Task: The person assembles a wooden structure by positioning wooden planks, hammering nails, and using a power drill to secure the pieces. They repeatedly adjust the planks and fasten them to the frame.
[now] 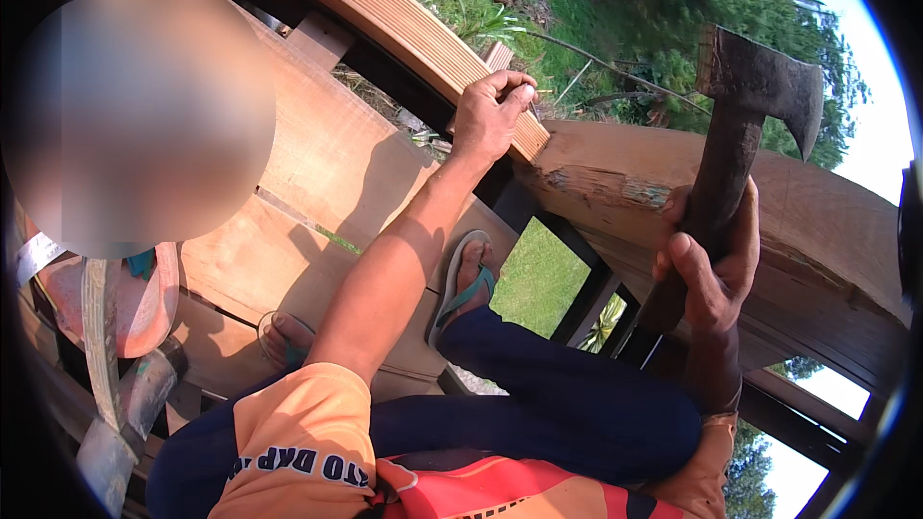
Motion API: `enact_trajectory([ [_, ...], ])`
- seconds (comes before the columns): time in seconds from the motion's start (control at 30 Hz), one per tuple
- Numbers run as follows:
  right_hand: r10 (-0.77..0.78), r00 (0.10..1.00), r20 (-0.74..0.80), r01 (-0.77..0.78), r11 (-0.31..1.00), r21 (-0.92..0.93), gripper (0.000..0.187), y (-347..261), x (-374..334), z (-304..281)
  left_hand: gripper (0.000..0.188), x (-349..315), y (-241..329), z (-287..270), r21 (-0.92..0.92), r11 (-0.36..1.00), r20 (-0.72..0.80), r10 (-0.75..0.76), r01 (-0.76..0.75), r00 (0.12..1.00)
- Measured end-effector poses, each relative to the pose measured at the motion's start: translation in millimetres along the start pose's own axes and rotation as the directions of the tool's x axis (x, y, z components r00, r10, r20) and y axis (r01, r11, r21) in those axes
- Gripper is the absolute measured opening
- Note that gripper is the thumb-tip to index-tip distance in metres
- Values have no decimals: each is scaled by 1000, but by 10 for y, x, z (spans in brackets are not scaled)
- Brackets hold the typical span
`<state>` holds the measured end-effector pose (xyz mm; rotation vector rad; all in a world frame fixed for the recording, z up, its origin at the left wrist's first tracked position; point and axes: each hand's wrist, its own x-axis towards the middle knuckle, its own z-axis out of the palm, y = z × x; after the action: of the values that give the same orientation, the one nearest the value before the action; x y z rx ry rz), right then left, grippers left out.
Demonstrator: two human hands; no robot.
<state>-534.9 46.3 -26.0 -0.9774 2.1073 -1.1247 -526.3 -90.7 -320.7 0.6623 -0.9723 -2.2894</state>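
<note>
In my right hand (pixel 716 274) is a hatchet (pixel 735 135), raised with its dark metal head up and its handle pointing down. The hand wraps round the handle below the head. My left hand (pixel 492 115) is closed in a pinch at the end of a ridged wooden plank (pixel 413 24). A thin nail (pixel 535 111) shows at its fingertips, over the plank end. That end meets a thick wooden beam (pixel 615 159), whose near edge is rough and chipped. The hatchet head stands above the beam, apart from the nail.
My sandalled feet (pixel 469 274) rest on wide wooden boards (pixel 327 135) with gaps between them. At the left is a pinkish-red object (pixel 144 303) beside a curved wooden piece (pixel 101 346); a blurred patch hides the area above. Grass (pixel 538 279) shows below through the frame.
</note>
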Motion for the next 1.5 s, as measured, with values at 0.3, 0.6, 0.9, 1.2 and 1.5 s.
enact_trajectory([
  [0.3,130,990,-54,-131,991,-18,75,434,-12,71,11,21,-514,207,718,579,116,448,-386,886],
  [0.6,178,980,-84,-178,984,2,75,597,-30,116,12,58,-701,175,763,519,153,436,-386,887],
  [0.9,188,982,22,-171,932,-321,84,574,61,107,10,-10,-772,191,787,453,207,446,-419,871],
  [1.2,280,919,279,37,641,-766,84,981,326,270,28,-190,-719,259,863,391,150,407,-321,901],
  [1.5,302,925,233,22,568,-823,83,1273,275,293,49,-160,-908,222,822,485,94,400,-298,912],
])
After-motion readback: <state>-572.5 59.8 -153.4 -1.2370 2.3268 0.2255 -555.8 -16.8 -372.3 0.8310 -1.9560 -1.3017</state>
